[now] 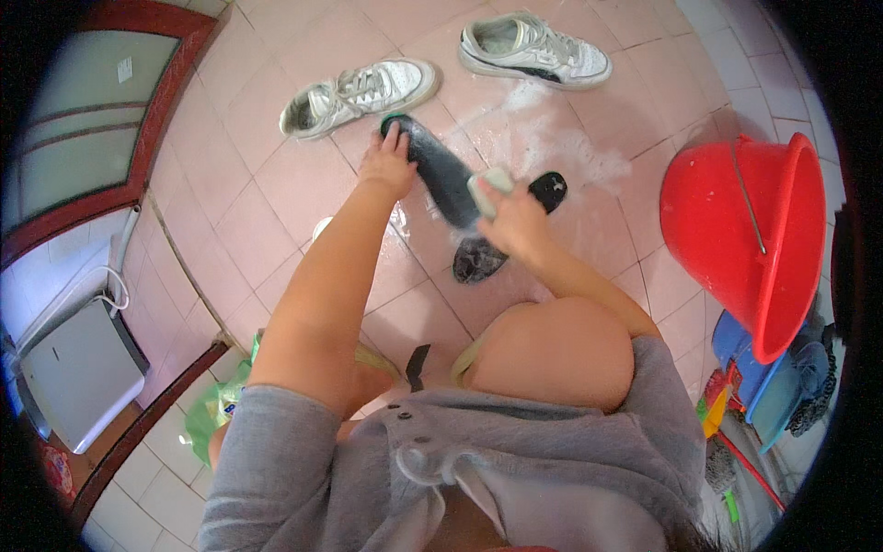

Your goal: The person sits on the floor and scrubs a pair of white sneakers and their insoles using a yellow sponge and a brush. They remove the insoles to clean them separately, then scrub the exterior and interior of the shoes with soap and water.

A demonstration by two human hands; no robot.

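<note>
A black shoe insole (438, 165) lies on the wet pink tile floor. My left hand (390, 162) presses its far end with the fingers spread over it. In my right hand (514, 214) is a pale bar, apparently soap (498, 181), held against the insole's near part. Two more black rounded ends show around that hand: a soapy insole end (479, 261) and another black end (550, 190). Their middle is hidden under the hand, so I cannot tell how they join. Beyond my hands lie a white lace-up sneaker (365, 93) and a second white sneaker (531, 52) with a black stripe.
Suds (559, 145) spread over the floor tiles. A red bucket (717, 200) lies tipped at the right, with a blue dustpan (741, 345) beside it. A green plastic bag (203, 421) sits at lower left, near a red-framed door (155, 124). A black strip (417, 366) lies between my feet.
</note>
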